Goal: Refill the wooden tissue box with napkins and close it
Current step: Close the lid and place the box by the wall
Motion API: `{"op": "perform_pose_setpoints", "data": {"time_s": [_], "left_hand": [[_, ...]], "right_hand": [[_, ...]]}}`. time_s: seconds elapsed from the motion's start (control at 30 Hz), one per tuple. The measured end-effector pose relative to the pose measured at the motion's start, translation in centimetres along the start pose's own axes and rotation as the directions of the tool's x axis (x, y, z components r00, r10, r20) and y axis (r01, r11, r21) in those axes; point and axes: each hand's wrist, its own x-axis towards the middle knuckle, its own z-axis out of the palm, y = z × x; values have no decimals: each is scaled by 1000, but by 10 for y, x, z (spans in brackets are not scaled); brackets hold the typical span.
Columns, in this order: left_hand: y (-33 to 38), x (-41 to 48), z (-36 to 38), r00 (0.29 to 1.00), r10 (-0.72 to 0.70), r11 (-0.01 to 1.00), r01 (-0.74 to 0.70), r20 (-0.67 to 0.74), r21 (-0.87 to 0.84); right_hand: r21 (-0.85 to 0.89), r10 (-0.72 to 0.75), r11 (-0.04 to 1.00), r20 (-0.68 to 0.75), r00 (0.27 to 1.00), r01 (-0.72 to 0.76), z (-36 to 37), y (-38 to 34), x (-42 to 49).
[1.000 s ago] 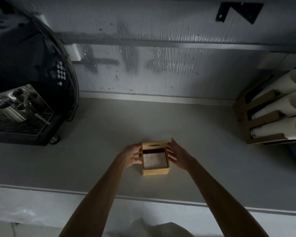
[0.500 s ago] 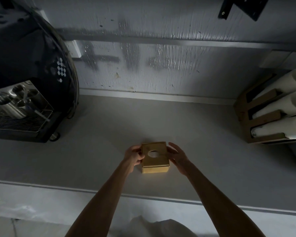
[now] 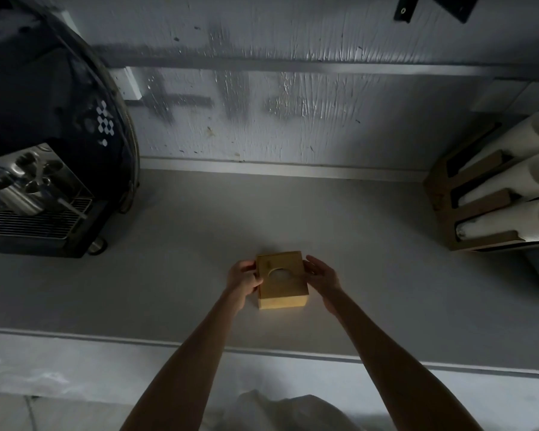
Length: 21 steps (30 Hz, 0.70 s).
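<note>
While the wooden tissue box [image 3: 281, 279] sat well in from the front edge of the surface [image 3: 371, 250], about midway along it, it lay directly between the 2 hands. The left hand [image 3: 242, 280] gripped its left wall, fingers curled. The right hand [image 3: 321, 274] lay flat against the right wall, loosely spread. The lid [image 3: 279, 273], round hole up, looked slid nearly home, pale napkins [image 3: 280, 275] showing through. Neither hand seemed nearer; any last push would probably run toward the front edge.
</note>
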Motion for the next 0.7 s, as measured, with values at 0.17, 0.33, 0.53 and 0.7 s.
{"op": "perform_pose_setpoints", "data": {"time_s": [0.17, 0.33, 0.53, 0.7], "left_hand": [[-5, 11, 5, 998, 34, 997, -31, -45, 77], [-1, 9, 3, 1000, 25, 992, -25, -2, 120], [-6, -25, -7, 938, -240, 967, 209, 252, 142], [-15, -32, 25, 958, -124, 992, 121, 260, 25]], "right_hand": [[-140, -59, 989, -65, 996, 49, 6, -3, -5], [-368, -134, 927, -164, 977, 65, 19, -6, -13], [-428, -46, 904, -115, 992, -7, 7, 24, -28], [-441, -91, 897, -164, 982, 10, 4, 31, -48]]}}
